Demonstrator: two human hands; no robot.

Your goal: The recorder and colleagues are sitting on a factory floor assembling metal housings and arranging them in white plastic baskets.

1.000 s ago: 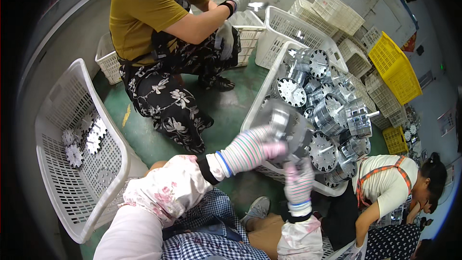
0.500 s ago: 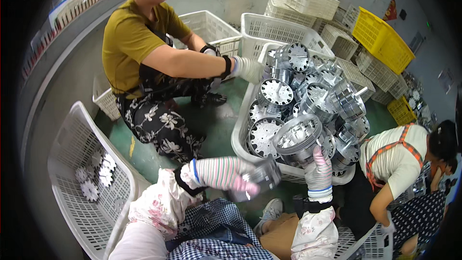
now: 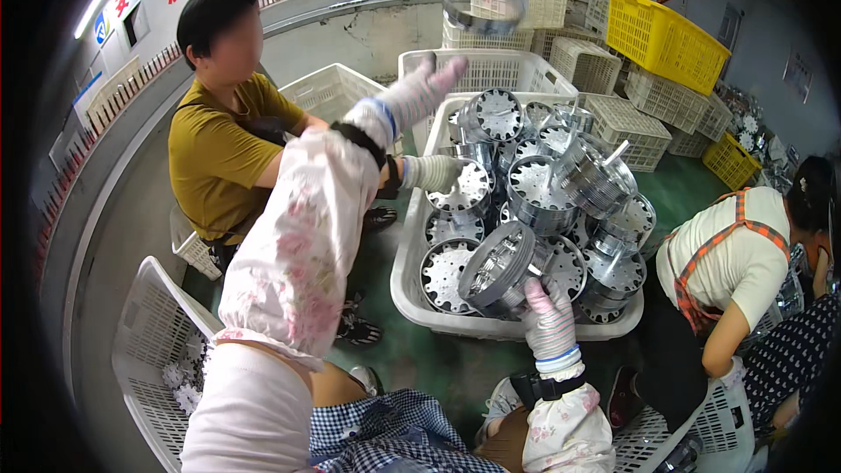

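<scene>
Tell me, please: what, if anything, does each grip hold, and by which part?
The right grip holds a silver drum by its right side; the contact is partly hidden. The left grip is open and empty; the metal ring beyond it is untouched.

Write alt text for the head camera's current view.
A gloved right hand grips a metal drum over the near side of a white basket heaped with similar drums. The outstretched left hand is open, a metal ring seemingly mid-air beyond it. A mustard-shirted co-worker reaches over the basket's left side.
</scene>
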